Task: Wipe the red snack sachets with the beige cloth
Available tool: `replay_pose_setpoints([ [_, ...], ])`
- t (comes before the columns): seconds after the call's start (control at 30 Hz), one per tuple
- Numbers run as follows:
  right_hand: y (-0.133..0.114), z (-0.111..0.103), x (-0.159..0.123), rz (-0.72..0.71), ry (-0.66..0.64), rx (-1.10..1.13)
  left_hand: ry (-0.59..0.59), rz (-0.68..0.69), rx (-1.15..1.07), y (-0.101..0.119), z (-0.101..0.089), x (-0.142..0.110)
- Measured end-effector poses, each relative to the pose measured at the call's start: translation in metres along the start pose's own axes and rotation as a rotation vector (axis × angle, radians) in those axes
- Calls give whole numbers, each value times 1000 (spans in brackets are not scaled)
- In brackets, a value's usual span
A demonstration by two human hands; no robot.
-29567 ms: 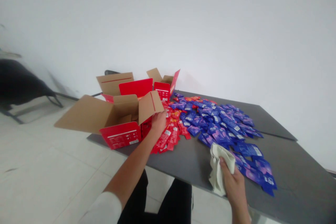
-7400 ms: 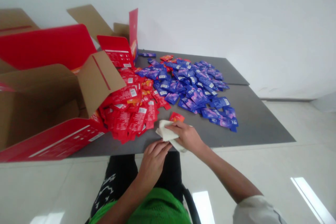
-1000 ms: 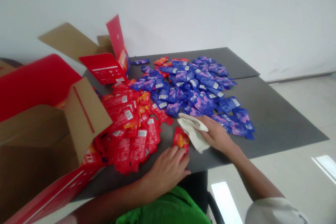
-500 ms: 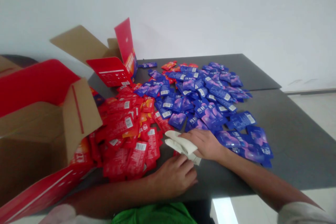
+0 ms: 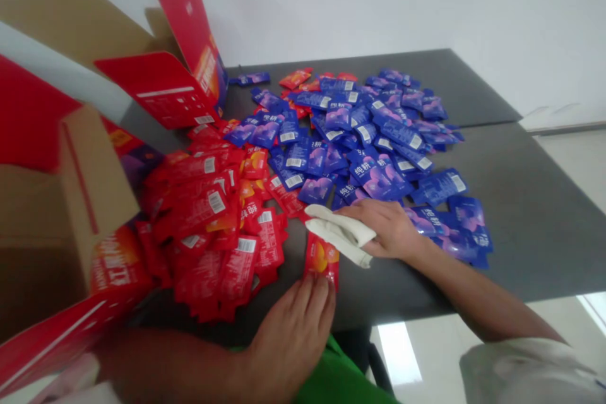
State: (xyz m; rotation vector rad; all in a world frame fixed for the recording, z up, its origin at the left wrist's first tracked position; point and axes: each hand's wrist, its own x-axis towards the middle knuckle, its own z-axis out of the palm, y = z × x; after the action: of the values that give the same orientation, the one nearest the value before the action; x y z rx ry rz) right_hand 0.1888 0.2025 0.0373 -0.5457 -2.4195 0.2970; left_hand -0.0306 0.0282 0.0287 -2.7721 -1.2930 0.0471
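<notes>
Touching red sachet (image 5: 322,257) with left hand (image 5: 291,344), right hand (image 5: 386,228) on cloth (image 5: 338,233) beside it

We note bright, even, diffuse light across white painted wall (image 5: 379,6); only faint soft shadow beside tall red cardboard box flap (image 5: 175,6). Long white glare patch on glossy pale floor tiles (image 5: 398,353), near right. Wide-angle stretching at left edge. Print on blue foil sachets (image 5: 369,158) slightly soft.

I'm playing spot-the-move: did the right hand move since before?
Yes. Against the blue packets, the right hand has moved rightward, toward them and away from the red packets.
</notes>
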Motion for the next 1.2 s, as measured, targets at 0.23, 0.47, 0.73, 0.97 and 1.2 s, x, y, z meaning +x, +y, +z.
replay_pose_setpoints([
  [0.23, -17, -14, 4, -39, -185, 61, 85, 68, 58, 8, 1, -22],
  [0.47, -42, 14, 2, -83, -556, 94, 63, 77, 34, 19, 5, -24],
  [0.73, -25, 13, 6, 124, -358, -108, 90, 88, 63, 18, 7, -24],
  [0.97, -60, 24, -12, 4, -486, 89, -26, 75, 53, 20, 4, -26],
  [1.2, -23, 28, 0, 160, -346, -112, 118, 65, 79, 23, 16, -28],
])
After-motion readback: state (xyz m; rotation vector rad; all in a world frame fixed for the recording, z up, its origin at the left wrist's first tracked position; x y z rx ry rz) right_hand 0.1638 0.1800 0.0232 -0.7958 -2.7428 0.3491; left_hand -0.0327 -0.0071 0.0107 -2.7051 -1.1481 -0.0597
